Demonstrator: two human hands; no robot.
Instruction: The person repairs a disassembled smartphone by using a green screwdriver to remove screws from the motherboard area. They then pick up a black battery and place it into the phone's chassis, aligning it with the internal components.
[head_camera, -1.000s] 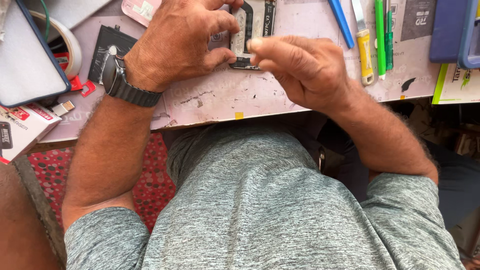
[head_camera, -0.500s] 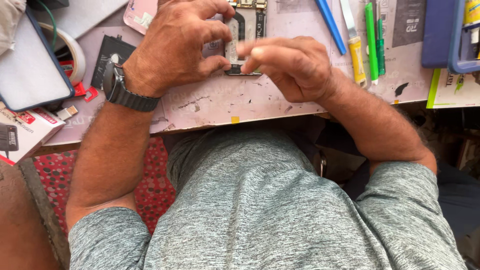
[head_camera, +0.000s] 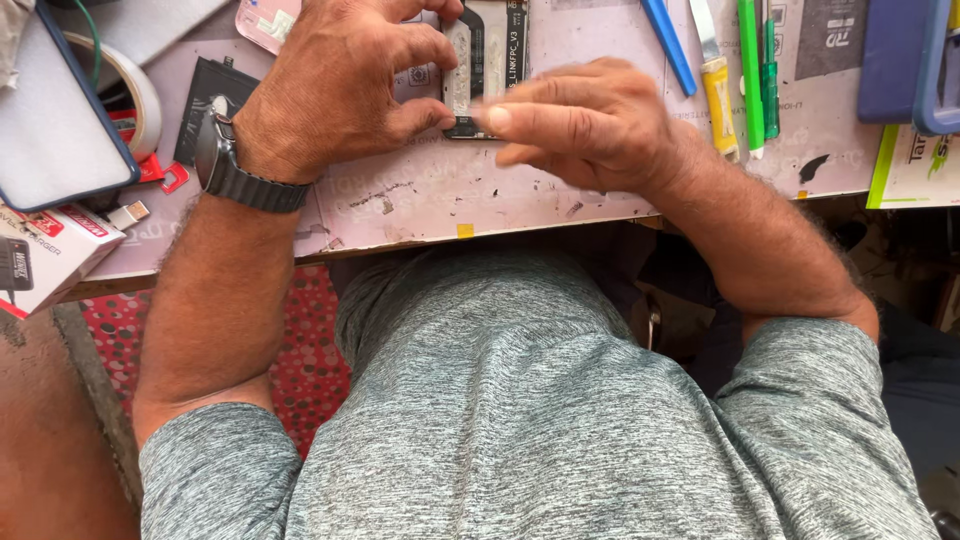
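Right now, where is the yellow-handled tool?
In the head view, the yellow-handled tool lies on the work mat, right of the right hand, between a blue tool and green tools.

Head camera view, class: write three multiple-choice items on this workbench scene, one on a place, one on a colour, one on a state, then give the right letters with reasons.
1. Where does the roll of tape lie?
A. left of the left hand
B. between the hands
C. right of the blue tool

2. What colour is the handle of the craft knife?
A. red
B. yellow
C. white

3. In what state is the phone under the hands?
A. sealed in a box
B. shut, with its screen lit
C. open, with its inner parts showing

Answers: 1 A, the roll sits at the table's left end, past the left hand and its wristwatch. 2 B, the handle is yellow, beside the green tools. 3 C, dark inner parts and a strip show between the left hand and the right hand.
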